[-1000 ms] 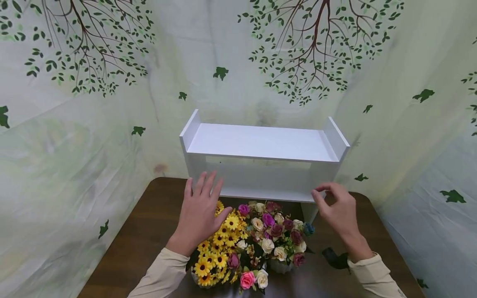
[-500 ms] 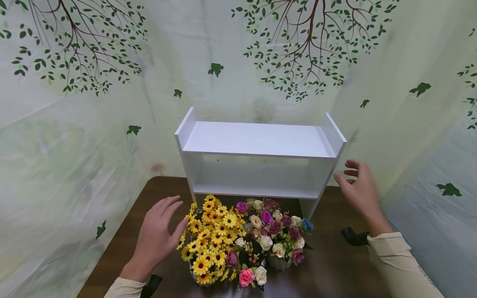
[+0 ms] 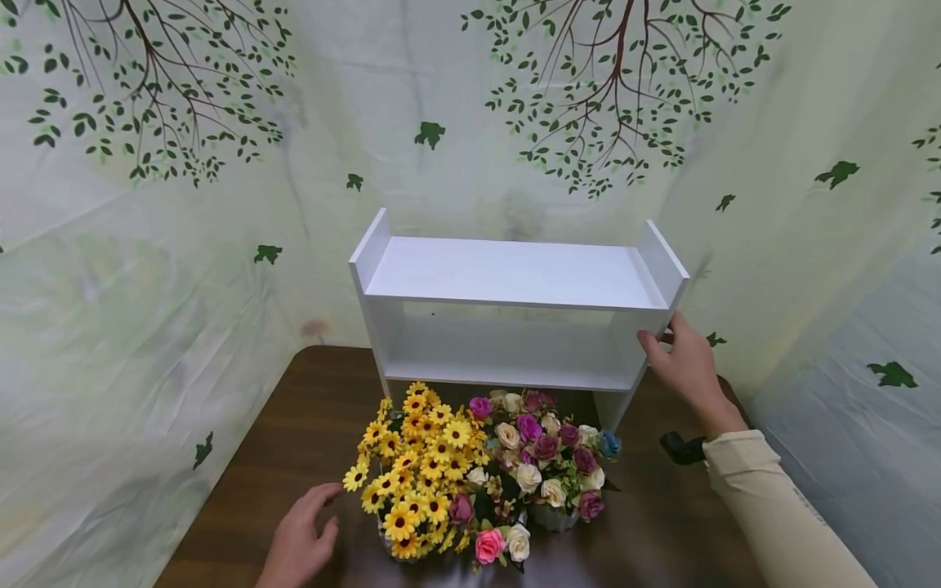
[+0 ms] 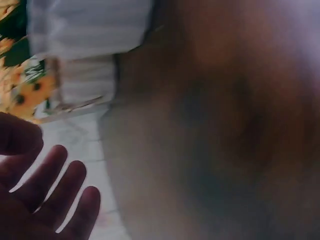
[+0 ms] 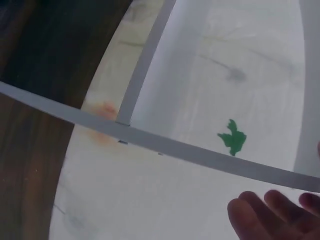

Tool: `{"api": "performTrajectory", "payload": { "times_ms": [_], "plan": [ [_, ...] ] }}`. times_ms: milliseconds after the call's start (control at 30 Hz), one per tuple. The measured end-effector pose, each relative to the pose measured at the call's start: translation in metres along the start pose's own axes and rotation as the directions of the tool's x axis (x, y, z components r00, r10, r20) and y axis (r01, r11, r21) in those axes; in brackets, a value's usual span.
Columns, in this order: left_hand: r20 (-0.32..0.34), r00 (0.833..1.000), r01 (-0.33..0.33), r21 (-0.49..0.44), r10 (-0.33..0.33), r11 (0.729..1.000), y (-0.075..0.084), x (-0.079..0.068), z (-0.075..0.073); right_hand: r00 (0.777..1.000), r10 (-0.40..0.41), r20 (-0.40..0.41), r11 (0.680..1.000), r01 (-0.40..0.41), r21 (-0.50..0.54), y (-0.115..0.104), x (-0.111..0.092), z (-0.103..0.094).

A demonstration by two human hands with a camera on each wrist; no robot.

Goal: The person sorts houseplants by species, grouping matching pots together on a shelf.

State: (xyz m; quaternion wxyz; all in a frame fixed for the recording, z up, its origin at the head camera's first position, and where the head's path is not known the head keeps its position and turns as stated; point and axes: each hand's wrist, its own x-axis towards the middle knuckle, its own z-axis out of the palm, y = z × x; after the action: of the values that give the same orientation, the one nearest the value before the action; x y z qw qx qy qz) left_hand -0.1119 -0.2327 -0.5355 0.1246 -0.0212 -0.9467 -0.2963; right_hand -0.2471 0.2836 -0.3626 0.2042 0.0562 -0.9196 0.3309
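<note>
A white two-tier shelf (image 3: 507, 351) stands on the dark brown table, both its boards bare. My right hand (image 3: 685, 366) is at its right side panel, thumb on the inner side and fingers on the outer side; the right wrist view shows fingers (image 5: 270, 215) curved close beside the panel edge (image 5: 200, 154). Low at the left, my left hand (image 3: 300, 535) holds nothing, its fingers loosely bent near the potted yellow daisies (image 3: 419, 474). Right of these is a pot of mixed roses (image 3: 547, 457). In front, a pink rose (image 3: 488, 545) leans out beside a cream one.
A dark strap-like object (image 3: 682, 448) shows beside the right wrist. Behind the table (image 3: 272, 441) hangs a pale cloth backdrop (image 3: 470, 180) printed with branches and leaves. The flower pots stand close before the shelf's lower opening.
My left hand has drawn back from over the daisies, down and left. My right hand swung out right, then came in to the shelf's right panel. Shelf and flowers stay put.
</note>
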Motion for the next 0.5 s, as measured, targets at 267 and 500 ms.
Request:
{"api": "performTrajectory", "payload": {
  "times_ms": [267, 500],
  "plan": [
    [0.282, 0.941, 0.206, -0.031, -0.189, 0.978, 0.001, -0.011, 0.033, 0.996, 0.089, -0.010, 0.996, -0.090, -0.029, -0.002, 0.009, 0.008],
    [0.360, 0.919, 0.211, -0.095, -0.164, 0.973, 0.008, -0.015, 0.045, 0.997, 0.080, -0.019, 0.995, -0.081, -0.059, -0.001, 0.013, 0.012]
  ]
}}
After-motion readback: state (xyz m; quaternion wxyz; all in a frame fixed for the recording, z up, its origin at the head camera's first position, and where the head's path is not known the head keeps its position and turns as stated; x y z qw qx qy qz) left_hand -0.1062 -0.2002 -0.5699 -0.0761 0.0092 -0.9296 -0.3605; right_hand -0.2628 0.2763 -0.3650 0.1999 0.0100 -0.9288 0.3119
